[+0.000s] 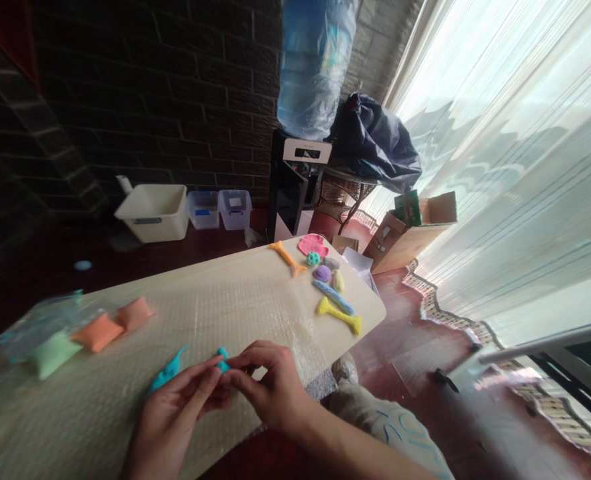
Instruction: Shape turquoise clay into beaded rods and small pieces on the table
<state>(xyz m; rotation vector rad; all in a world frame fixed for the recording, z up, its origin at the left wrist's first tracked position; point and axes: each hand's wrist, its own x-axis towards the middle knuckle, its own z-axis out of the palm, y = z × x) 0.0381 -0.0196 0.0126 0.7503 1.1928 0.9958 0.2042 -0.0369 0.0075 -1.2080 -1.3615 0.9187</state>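
Both my hands meet over the near edge of a pale table covered with bubble wrap. My left hand and my right hand pinch a small lump of teal clay between their fingertips. A longer teal clay piece with a pointed tail lies on the wrap just left of my fingers, touching or close under my left hand. Both hands have their fingers closed on the clay.
Orange, green and salmon clay packets lie at the table's left. Shaped clay pieces sit at the far right end: an orange bone, a pink shape, a blue strip, a yellow bone. Plastic bins, a water dispenser and a cardboard box stand beyond.
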